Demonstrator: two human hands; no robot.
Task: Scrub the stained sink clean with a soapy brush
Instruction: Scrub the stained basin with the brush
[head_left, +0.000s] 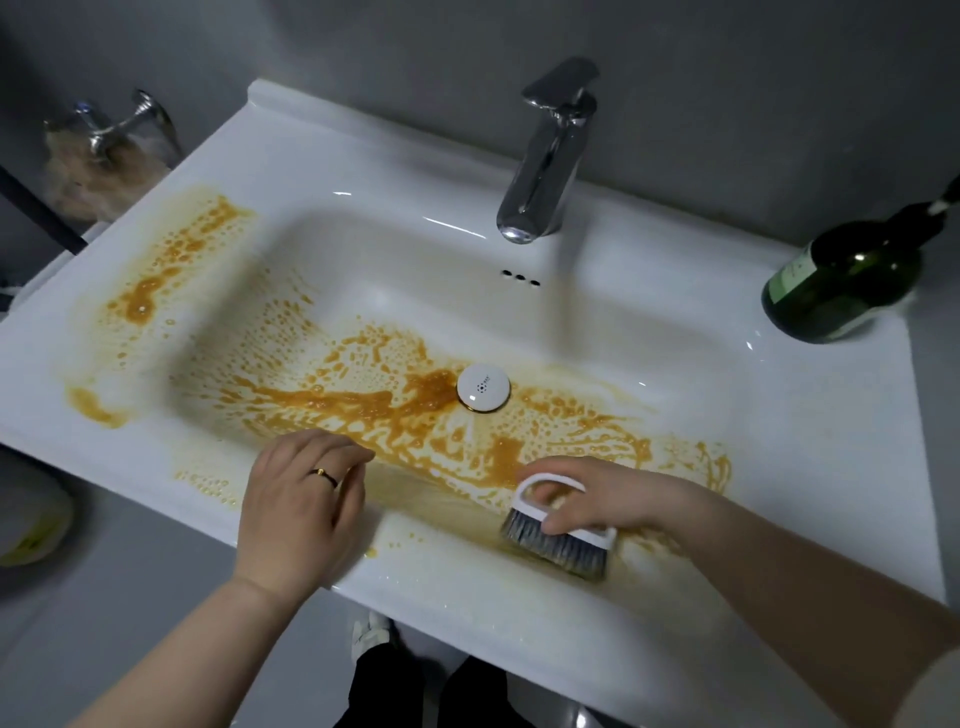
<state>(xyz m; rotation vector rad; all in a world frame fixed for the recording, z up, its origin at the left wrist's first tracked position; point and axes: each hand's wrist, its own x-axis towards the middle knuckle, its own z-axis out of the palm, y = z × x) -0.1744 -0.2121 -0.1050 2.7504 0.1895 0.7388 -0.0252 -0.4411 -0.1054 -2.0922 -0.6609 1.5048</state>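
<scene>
- Grey walls back a white ceramic sink (810, 467) smeared with orange-brown stain (363, 400).
- Right hand (608, 499) curls its fingers through the handle of a white grey-bristled scrub brush (558, 540), bristles pressed on the near basin wall.
- Left hand (298, 509) rests loosely spread on the front rim, gripping nothing, well apart from the brush.

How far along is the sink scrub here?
Early. Done: only the near rim beside the brush looks smeared thinner. In hand: the right hand grips the brush on that rim; the left hand rests nearby. Left: thick orange stain around the drain plug and on the left ledge.
</scene>
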